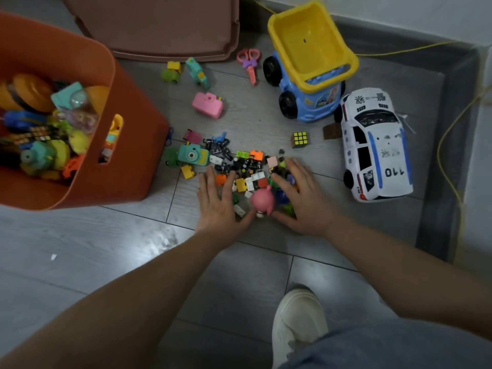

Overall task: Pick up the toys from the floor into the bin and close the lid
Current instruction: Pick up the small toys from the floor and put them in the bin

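The pile of small bricks (245, 166) is lying on the floor (106, 235) directly between the two hands, and that is the relation the coming scoop is turning on. The left hand (217, 203) is resting at the pile's left edge with its fingers spread wide and fairly straight, holding nothing; the right hand (300, 198) is lying on the right edge, fingers also spread and only slightly bent over the bricks, gripping nothing that I can make out. A round pink toy (262, 199) is sitting in the gap between the two thumbs, at the near end of the heap. The pile is stretching away from the person and slanting toward the upper left, so its far end, by the teal camera (193, 155), is sitting just beside the orange bin (133, 161), beyond the fingertips. The bin, already partly filled, is standing to the left, nearer the left hand, so a gathered load is probably going to travel leftward and up over its rim. The lid (165, 30) is lying well apart at the far side, behind the bin. The pink camera (207, 105), puzzle cube (299, 139), scissors (250, 65), dump truck (311, 62) and police car (372, 145) are waiting on the floor beyond and to the right of the hands.
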Available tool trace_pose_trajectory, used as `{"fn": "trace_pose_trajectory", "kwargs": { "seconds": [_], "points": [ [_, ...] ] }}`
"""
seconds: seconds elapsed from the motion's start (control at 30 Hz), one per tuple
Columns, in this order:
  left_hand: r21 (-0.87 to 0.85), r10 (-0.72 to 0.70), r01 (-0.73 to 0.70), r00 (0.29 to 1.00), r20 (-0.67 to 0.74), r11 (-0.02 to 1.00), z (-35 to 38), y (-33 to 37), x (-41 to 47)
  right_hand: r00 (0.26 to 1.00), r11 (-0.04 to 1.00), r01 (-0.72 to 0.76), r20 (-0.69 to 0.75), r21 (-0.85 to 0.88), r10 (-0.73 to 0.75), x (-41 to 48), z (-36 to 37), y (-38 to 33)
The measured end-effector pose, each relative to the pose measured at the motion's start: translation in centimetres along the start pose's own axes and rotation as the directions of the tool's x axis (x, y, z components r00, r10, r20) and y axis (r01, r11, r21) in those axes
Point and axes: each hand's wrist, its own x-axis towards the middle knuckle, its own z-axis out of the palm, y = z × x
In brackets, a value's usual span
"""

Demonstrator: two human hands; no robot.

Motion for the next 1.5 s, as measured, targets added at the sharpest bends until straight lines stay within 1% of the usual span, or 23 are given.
{"fn": "trace_pose_trajectory", "kwargs": {
  "seconds": [0.1, 0.13, 0.2, 0.23, 0.27, 0.4, 0.5, 0.6, 0.67, 0.73, 0.8, 0.9, 1.1, 1.2, 1.3, 1.37, 1.5],
  "points": [
    [0.103, 0.07, -0.078, 0.995, 0.07, 0.992, -0.9, -1.5, 0.3, 0.997, 0.996, 0.07, -0.028, 0.057, -0.069, 1.7, -0.2, -0.7],
    [0.176, 0.092, -0.109, 0.991, 0.098, 0.978, -1.3, -1.9, 0.5, 0.998, 0.998, 0.052, -0.034, 0.026, -0.051, 1.7, -0.4, -0.9],
    [0.337, 0.137, -0.178, 0.98, 0.141, 0.924, -1.9, -2.9, 1.1, 0.999, 0.996, -0.032, -0.039, -0.089, 0.028, 1.6, -0.5, -0.9],
    [0.397, 0.152, -0.205, 0.975, 0.161, 0.895, -2.1, -3.2, 1.5, 0.997, 0.991, -0.062, -0.044, -0.121, 0.057, 1.4, -0.5, -0.7],
    [0.43, 0.163, -0.226, 0.97, 0.18, 0.874, -2.3, -3.4, 2.0, 0.998, 0.991, -0.06, -0.035, -0.12, 0.056, 1.2, -0.4, -0.5],
    [0.451, 0.269, -0.346, 0.936, 0.227, 0.823, -2.5, -3.0, 4.5, 0.997, 0.997, 0.075, 0.027, -0.02, -0.074, 2.5, 0.3, 0.3],
    [0.433, 0.323, -0.383, 0.923, 0.208, 0.816, -2.3, -2.4, 6.0, 0.991, 0.991, 0.125, 0.055, -0.048, -0.123, 4.5, 0.4, 0.1],
    [0.397, 0.324, -0.361, 0.933, 0.158, 0.844, -2.2, -1.7, 6.1, 0.988, 0.982, 0.142, 0.083, -0.125, -0.132, 6.0, -0.1, -0.3],
    [0.379, 0.272, -0.295, 0.955, 0.115, 0.877, -2.2, -1.3, 6.0, 0.992, 0.978, 0.108, 0.085, -0.178, -0.094, 6.5, -0.4, -0.9],
    [0.374, 0.198, -0.225, 0.974, 0.11, 0.9, -2.5, -1.0, 6.4, 0.995, 0.973, 0.075, 0.079, -0.216, -0.059, 6.7, -0.4, -1.4],
    [0.345, 0.168, -0.196, 0.98, 0.111, 0.918, -2.9, -0.5, 6.9, 0.997, 0.964, 0.041, 0.069, -0.265, -0.024, 6.9, -0.6, -1.9],
    [0.242, 0.104, -0.136, 0.985, 0.137, 0.961, -3.2, 0.2, 7.6, 0.999, 0.959, 0.001, 0.031, -0.282, 0.008, 7.7, -0.8, -2.4],
    [0.034, -0.055, 0.052, 0.995, 0.083, 0.998, -4.5, 1.5, 8.2, 0.999, 0.988, 0.036, 0.031, -0.151, -0.032, 9.4, -0.8, -1.7],
    [-0.105, -0.131, 0.137, 0.989, 0.062, 0.985, -5.6, 1.4, 8.2, 0.994, 0.996, -0.078, 0.071, -0.038, 0.08, 10.0, -1.6, -1.9],
    [-0.194, -0.201, 0.199, 0.98, 0.009, 0.961, -6.6, 1.0, 7.9, 0.982, 0.974, -0.18, 0.073, 0.135, 0.171, 10.4, -2.5, -2.1],
    [-0.252, -0.22, 0.209, 0.975, -0.017, 0.945, -7.4, 0.9, 7.5, 0.974, 0.95, -0.226, 0.056, 0.214, 0.22, 10.6, -3.1, -2.3],
    [-0.31, -0.21, 0.178, 0.975, -0.071, 0.934, -9.5, 1.3, 6.7, 0.966, 0.932, -0.257, 0.071, 0.257, 0.247, 10.3, -5.3, -3.6]
  ]
}}
